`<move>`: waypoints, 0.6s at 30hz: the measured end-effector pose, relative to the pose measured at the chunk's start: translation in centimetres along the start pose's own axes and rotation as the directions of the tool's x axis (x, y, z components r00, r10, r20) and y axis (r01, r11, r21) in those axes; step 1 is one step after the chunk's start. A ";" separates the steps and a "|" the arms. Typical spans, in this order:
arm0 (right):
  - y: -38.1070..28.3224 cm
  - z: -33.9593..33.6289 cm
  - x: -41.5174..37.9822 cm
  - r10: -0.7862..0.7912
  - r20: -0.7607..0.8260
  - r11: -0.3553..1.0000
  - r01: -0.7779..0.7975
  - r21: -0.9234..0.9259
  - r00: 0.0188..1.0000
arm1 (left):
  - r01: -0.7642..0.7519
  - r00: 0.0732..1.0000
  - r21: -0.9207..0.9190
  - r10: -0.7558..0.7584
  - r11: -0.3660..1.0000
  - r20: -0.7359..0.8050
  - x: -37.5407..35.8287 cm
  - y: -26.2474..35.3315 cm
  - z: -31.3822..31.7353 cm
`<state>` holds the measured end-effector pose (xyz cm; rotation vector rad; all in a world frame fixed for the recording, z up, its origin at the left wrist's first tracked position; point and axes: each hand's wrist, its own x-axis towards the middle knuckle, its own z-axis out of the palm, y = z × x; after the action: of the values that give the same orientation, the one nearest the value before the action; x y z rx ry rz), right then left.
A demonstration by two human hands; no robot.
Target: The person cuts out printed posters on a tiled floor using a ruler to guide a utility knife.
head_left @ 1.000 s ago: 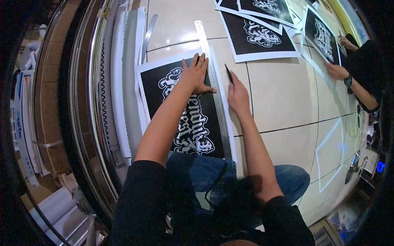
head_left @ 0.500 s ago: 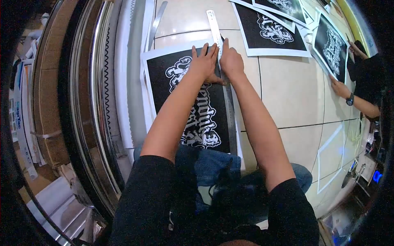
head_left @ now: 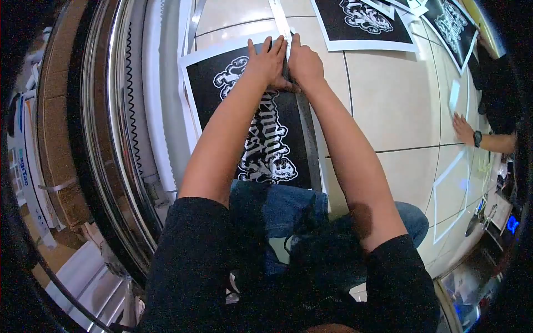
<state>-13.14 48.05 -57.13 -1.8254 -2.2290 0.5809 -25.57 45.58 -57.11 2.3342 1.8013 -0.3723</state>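
A black print with white lettering and ornate figures (head_left: 272, 144) lies flat on the tiled floor, with a white border around it. Along its right side runs a long metal ruler (head_left: 280, 21). My left hand (head_left: 265, 65) presses down on the print and the ruler's edge, fingers spread and thumb stretched toward the ruler. Close beside it, my right hand (head_left: 306, 65) is closed at the ruler's right edge, index finger pointing forward. Whatever its fingers hold is hidden.
Another black print (head_left: 366, 25) lies at the top, near further sheets. At right, a co-worker's hand (head_left: 463, 130) touches the floor near a print (head_left: 452, 28) and a thin white paper frame (head_left: 435, 205). Rolls and metal tubes (head_left: 114, 83) line the left.
The view has shifted, so the print and my hands appear higher. My hands keep their places at the ruler. The co-worker's print has moved away, and their hand is now on the floor.
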 end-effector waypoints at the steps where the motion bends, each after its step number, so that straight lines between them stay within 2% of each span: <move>1: 0.0 0.0 -0.4 0.007 0.003 1.000 -0.007 0.004 1.000 | -0.005 1.000 0.002 0.005 1.000 0.007 0.1 0.0 0.1; 4: 0.4 0.2 -1.6 -0.007 -0.015 1.000 0.007 -0.019 1.000 | -0.005 0.999 0.044 0.003 0.999 0.049 0.4 0.0 -0.1; 6: 0.9 0.7 -2.6 -0.068 -0.064 0.992 0.061 -0.107 0.996 | 0.008 0.998 0.027 -0.009 1.000 0.060 0.2 0.0 -0.4; 13: 1.6 0.3 -7.8 -0.049 -0.053 0.995 0.044 -0.088 0.997 | 0.018 0.999 0.070 -0.022 0.997 0.047 0.6 0.1 0.0; 16: 2.0 0.2 -10.2 -0.019 -0.012 0.996 0.018 -0.087 1.000 | 0.013 0.998 0.098 -0.019 0.995 0.061 0.2 0.5 -0.8; 18: 2.0 -0.5 -11.9 0.028 0.054 0.999 -0.027 -0.020 0.998 | 0.024 0.997 0.124 -0.033 0.992 0.070 0.0 0.7 -1.0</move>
<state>-8.55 36.84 -56.49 -1.8740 -2.2556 0.6231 -24.84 45.65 -56.16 2.3447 1.8284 -0.5794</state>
